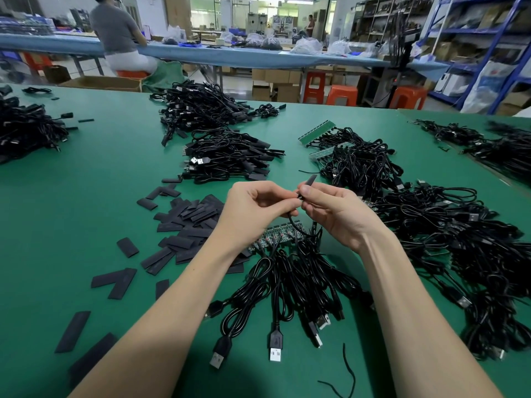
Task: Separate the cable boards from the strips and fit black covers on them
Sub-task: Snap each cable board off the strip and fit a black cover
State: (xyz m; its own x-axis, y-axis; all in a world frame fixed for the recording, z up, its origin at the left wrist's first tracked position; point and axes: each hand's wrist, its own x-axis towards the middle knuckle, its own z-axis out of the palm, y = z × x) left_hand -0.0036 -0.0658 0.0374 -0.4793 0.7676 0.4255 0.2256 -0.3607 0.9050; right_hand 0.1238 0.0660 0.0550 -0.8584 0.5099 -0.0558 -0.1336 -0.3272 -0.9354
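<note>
Black cover (311, 180) held up mid-scene, pinched in right hand (333, 214), its far end sticking out past the fingertips. Left hand (253, 209) pinches the cable (296, 225) just beside it. Board strip (275, 232) lies on green worktop (86, 196) beneath both hands, loose covers (184, 225) piled left, bundled cables (459, 239) right

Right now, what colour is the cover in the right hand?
Black cover, seen in the head view.

Bare forearms, unadorned hands (298, 214)
</note>
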